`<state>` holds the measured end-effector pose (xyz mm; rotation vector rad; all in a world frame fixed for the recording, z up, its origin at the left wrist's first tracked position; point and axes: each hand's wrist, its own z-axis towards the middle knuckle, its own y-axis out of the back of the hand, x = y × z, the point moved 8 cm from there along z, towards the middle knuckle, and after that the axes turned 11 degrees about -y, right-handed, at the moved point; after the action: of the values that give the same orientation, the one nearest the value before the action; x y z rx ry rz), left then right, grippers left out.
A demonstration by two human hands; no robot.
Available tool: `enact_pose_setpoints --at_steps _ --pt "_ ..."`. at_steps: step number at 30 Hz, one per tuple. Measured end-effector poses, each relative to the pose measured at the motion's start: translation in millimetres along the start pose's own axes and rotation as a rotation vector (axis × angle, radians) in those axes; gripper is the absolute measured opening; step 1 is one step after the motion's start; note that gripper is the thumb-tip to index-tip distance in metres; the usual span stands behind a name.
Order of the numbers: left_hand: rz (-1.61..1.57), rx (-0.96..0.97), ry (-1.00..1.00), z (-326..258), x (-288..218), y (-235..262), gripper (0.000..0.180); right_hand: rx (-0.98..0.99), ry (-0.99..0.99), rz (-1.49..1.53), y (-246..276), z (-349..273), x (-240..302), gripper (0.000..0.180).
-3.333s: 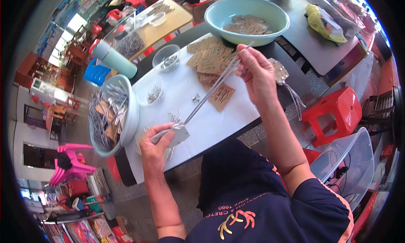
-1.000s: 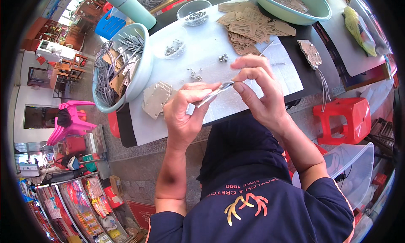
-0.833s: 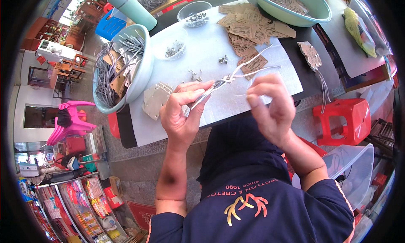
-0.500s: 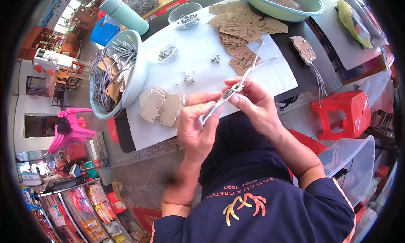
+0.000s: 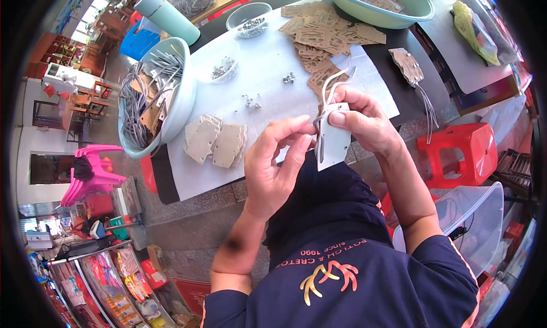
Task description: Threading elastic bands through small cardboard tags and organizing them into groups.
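My right hand [image 5: 366,123] pinches a pale, flat plate [image 5: 335,139] near its top, thumb in front. Small holes show at the plate's corners. White cords [image 5: 336,84] rise in loops from its upper end, and a grey strand runs along its left edge. My left hand [image 5: 276,163] is beside that edge, thumb and index finger apart, other fingertips close to the strand; whether they touch it is hard to see. Two small stacks of similar plates [image 5: 229,146] lie to the left on the white sheet [image 5: 268,100]. Small metal fasteners [image 5: 251,102] lie loose beyond them.
At the left edge a light-blue basin [image 5: 190,94] holds grey cords and plates. Two clear bowls [image 5: 248,16] contain metal fasteners. Brown plates [image 5: 322,37] are heaped at the back, near a green basin [image 5: 393,17]. A corded plate [image 5: 406,66] lies right; a red stool [image 5: 476,154] stands beyond.
The plate has turned from edge-on to face-on, held by my right hand. My left fingers have loosened and spread from it. The cords now curl upward instead of stretching out to the right.
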<state>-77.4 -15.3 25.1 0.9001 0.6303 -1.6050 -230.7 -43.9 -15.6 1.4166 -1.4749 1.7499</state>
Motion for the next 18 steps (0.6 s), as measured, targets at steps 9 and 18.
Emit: enact_pose_setpoints --at_steps 9,18 --pt "-0.044 -0.045 0.025 6.8 6.5 4.7 0.013 -0.009 -0.020 -0.171 -16.7 0.7 18.9 0.020" --pt "-0.030 -0.171 -0.161 19.3 -30.7 37.5 0.012 0.168 0.132 -0.595 -66.9 27.0 66.3 0.020"
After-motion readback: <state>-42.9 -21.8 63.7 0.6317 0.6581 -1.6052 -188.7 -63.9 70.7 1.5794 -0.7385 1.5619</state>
